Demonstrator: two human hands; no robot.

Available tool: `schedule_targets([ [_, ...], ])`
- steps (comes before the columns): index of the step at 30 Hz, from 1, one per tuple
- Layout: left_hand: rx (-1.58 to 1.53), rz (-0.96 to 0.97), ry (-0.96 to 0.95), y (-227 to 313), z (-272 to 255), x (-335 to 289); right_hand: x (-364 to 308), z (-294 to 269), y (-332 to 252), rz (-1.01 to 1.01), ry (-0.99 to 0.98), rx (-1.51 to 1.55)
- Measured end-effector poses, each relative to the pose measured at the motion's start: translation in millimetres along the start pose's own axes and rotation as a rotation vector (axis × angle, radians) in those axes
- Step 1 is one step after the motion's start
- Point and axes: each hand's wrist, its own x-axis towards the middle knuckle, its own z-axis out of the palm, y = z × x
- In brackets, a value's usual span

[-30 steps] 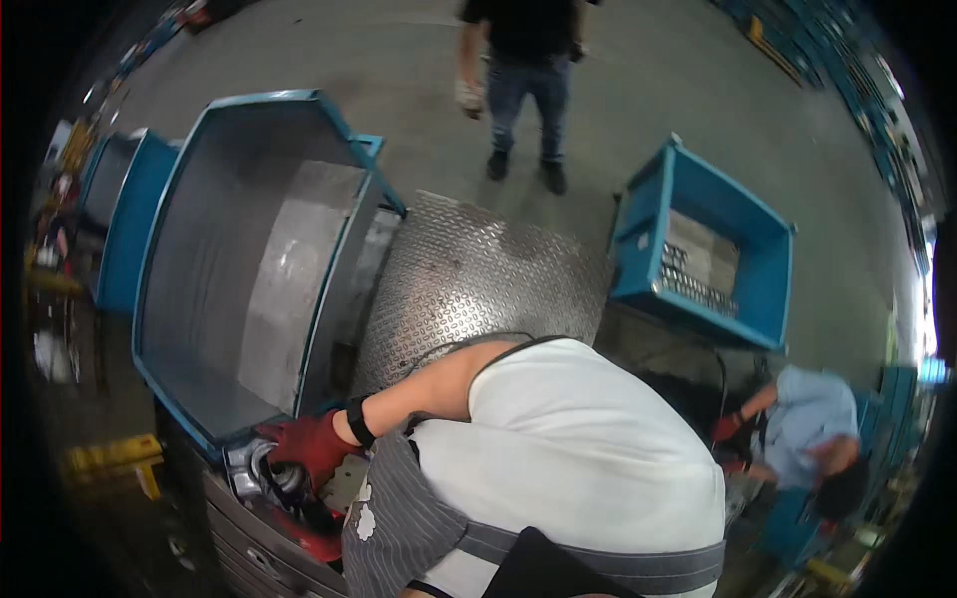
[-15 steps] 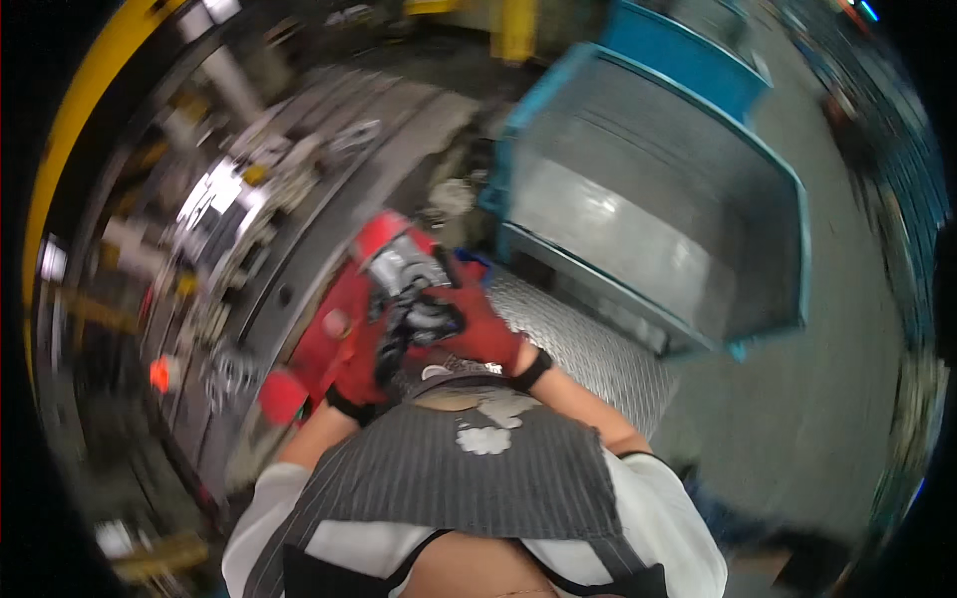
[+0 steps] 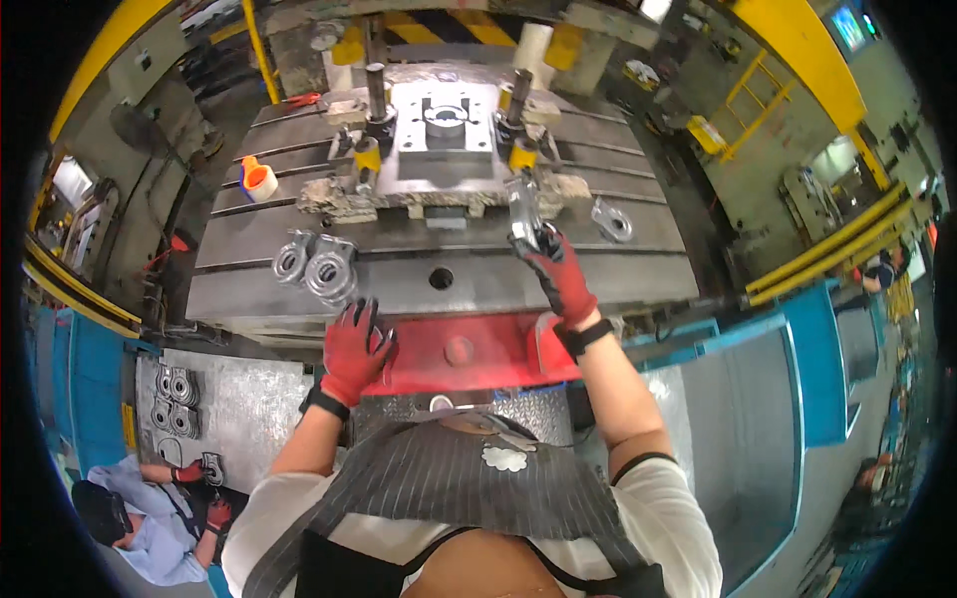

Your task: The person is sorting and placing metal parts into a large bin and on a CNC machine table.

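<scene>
My right hand (image 3: pixel 560 277), in a red glove with dark fingertips, reaches over the front of the slotted metal bed (image 3: pixel 399 292). It is closed on a shiny metal part (image 3: pixel 523 207), held just in front of the die block (image 3: pixel 446 162); whether this is one piece or several stacked I cannot tell. My left hand (image 3: pixel 355 354), gloved alike, is open with fingers spread at the left end of the red panel (image 3: pixel 424 349). Beyond it, ring-shaped metal parts (image 3: pixel 331 271) lie stacked on the bed. Another ring-shaped part (image 3: pixel 612 221) rests right of my right hand.
An orange-and-white roll (image 3: pixel 259 183) and a red-handled tool (image 3: pixel 302 99) lie on the bed's left side. Dark guide posts (image 3: pixel 376 92) flank the die. At lower left a co-worker (image 3: pixel 150 518) handles parts beside a metal table (image 3: pixel 244 399). A blue-rimmed bin (image 3: pixel 795 399) stands at right.
My view has swung from the bin side round to face the bed. My hands, earlier close together around metal parts, are now apart; the right one is stretched toward the die.
</scene>
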Motion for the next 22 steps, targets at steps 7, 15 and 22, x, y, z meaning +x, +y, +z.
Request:
schedule_targets([
  [7,-0.024,-0.052,0.042,-32.5,34.8,-4.1,239.1,75.8,2.9,-0.134,-0.002,-0.535],
  [15,-0.155,-0.135,0.026,-40.7,34.3,-5.9,318.7,181.4,22.3,-0.061,0.354,-1.26],
  [22,-0.192,-0.161,0.03,-40.8,33.9,2.7,339.7,152.6,36.7,-0.246,0.159,-1.307],
])
